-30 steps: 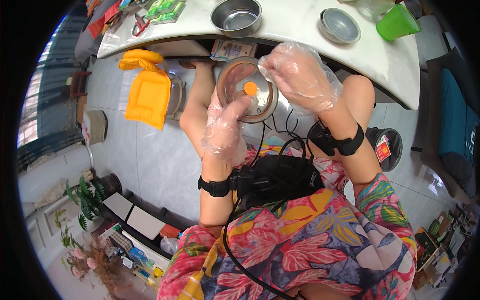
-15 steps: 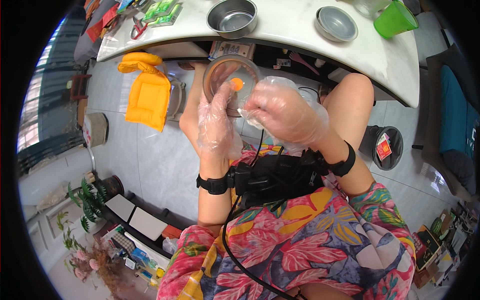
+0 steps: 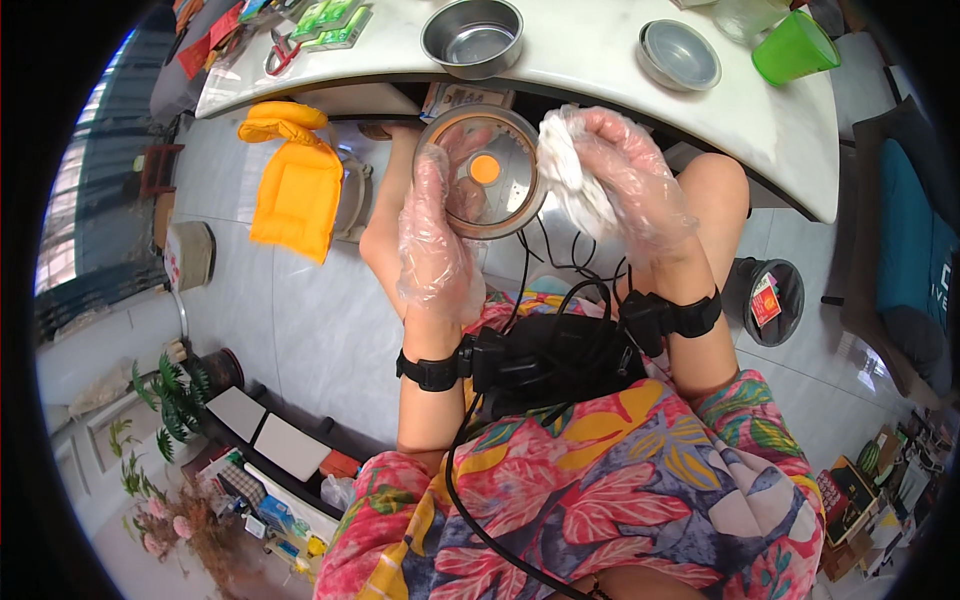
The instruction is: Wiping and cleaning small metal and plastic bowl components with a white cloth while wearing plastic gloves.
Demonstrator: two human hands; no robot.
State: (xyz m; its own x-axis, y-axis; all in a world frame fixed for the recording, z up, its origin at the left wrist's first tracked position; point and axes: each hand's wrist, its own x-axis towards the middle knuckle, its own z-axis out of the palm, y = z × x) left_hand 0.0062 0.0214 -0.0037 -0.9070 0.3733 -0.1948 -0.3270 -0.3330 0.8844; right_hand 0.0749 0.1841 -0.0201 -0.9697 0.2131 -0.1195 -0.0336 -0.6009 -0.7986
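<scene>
Left hand (image 3: 438, 245) gripping clear round lid (image 3: 514, 182); right hand (image 3: 645, 190) clenched on white cloth (image 3: 568, 168) just beside its rim. White marbled table (image 3: 585, 50) beyond hands, steel bowl (image 3: 472, 45) on it. Yellow cushioned seat (image 3: 295, 195) left, bin (image 3: 741, 305) right, tiled floor (image 3: 310, 320) below.

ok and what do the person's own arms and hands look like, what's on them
The left hand and right hand wear loose, clear, wrinkled plastic gloves. Past each glove sits a black strap with a boxy black device. The sleeves are floral, with pink, green and purple. Black cables hang nearby.
</scene>
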